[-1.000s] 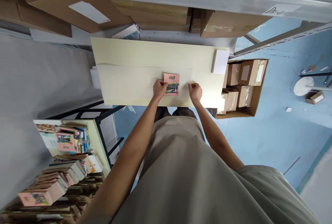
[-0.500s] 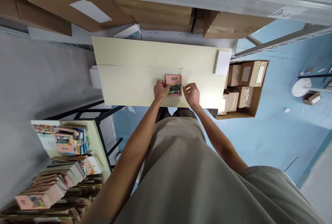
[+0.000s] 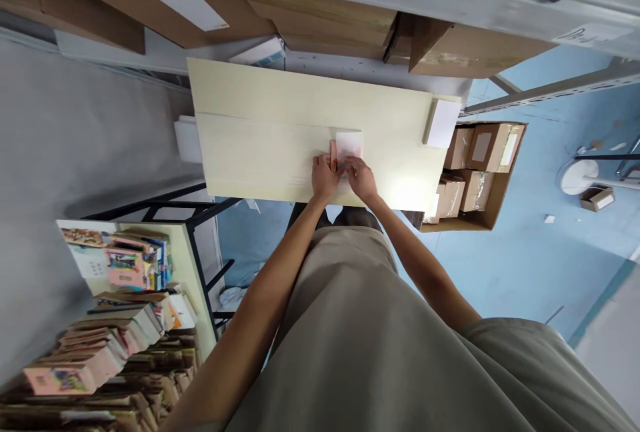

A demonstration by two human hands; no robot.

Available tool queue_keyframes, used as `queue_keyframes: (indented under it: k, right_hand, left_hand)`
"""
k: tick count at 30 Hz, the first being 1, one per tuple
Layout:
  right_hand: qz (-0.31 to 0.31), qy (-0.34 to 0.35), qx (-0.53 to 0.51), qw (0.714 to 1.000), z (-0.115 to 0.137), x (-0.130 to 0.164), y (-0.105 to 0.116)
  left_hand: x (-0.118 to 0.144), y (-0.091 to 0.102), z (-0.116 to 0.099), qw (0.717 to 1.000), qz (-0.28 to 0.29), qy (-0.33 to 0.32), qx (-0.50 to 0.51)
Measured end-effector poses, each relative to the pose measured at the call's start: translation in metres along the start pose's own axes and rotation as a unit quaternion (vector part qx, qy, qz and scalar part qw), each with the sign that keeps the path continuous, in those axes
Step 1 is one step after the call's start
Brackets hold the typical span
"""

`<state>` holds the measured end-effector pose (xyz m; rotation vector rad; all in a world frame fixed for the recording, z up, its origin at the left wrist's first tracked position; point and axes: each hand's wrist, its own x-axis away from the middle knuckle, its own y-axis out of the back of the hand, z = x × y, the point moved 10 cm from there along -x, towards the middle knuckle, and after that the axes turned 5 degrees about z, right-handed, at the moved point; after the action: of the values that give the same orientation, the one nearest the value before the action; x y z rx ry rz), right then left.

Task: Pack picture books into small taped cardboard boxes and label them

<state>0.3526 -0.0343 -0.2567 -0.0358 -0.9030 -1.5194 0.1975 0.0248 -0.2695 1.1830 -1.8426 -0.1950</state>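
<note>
On the cream board in front of me lies a small pink booklet; a strip of its cover shows at the left. A pale, slightly pinkish page or sheet covers its right part, and I cannot tell whether it belongs to the booklet. My left hand is closed on the booklet's left side, its fingertips near the lower middle. With bent fingers my right hand grips the lower part of the pale sheet. Both hands nearly meet there and hide the lower edge.
A white stack, perhaps paper, sits at the right end of the cream board. Cardboard boxes line the shelf behind. An open carton of smaller boxes stands at right. Books fill a rack at lower left.
The pink cover was fully face up, with my right hand apart from it. Now my right hand has come in to the left, and a pale sheet covers most of the cover.
</note>
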Motion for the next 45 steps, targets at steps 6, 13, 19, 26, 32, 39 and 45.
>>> queue_keyframes:
  k: [6, 13, 19, 26, 32, 39, 45]
  right_hand:
    - [-0.097, -0.087, 0.006, 0.991, -0.037, -0.021, 0.053]
    - [-0.054, -0.123, 0.059, 0.989, -0.037, -0.075, 0.051]
    - [-0.008, -0.12, 0.083, 0.989, -0.028, -0.085, 0.054]
    - [0.03, -0.115, 0.064, 0.991, -0.03, -0.095, 0.061]
    - [0.026, 0.06, 0.195, 0.979, 0.016, -0.093, 0.085]
    - [0.307, 0.293, 0.24, 0.873, 0.083, -0.074, 0.022]
    - [0.361, 0.215, 0.293, 0.859, 0.084, -0.131, 0.015]
  left_hand:
    - [-0.005, -0.001, 0.0, 1.0, 0.008, -0.012, 0.023]
    - [-0.008, -0.005, 0.004, 0.999, 0.003, -0.012, 0.047]
    - [0.002, -0.005, -0.004, 0.999, -0.012, -0.029, 0.026]
    - [0.047, -0.046, -0.041, 0.987, 0.027, -0.15, -0.044]
    - [0.05, -0.055, -0.033, 0.984, 0.017, -0.176, 0.011]
    - [0.054, -0.034, -0.018, 0.973, -0.007, -0.172, 0.153]
    - [0.075, -0.006, 0.017, 0.957, -0.069, -0.079, 0.27]
